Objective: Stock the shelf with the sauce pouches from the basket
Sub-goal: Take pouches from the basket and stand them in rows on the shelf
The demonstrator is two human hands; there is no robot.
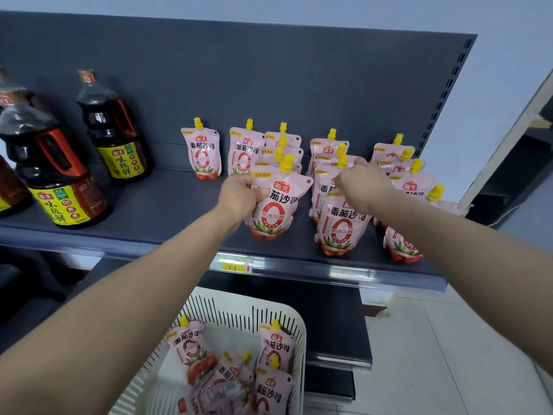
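Observation:
Pink sauce pouches with yellow caps stand in rows on the dark grey shelf (167, 211). My left hand (239, 194) grips the upper left edge of the front pouch (276, 209) of the middle row, which stands upright on the shelf. My right hand (363, 185) is closed on the top of another front pouch (344, 226) to its right; its cap is hidden by the hand. Below, the white slotted basket (263, 314) holds several more pouches (276, 344).
Large dark soy sauce bottles (115, 130) with yellow labels stand on the shelf's left side. Two single pouches (203, 151) stand at the back. A yellow price tag (235, 266) sits on the shelf's front rail. A lower shelf and tiled floor lie below right.

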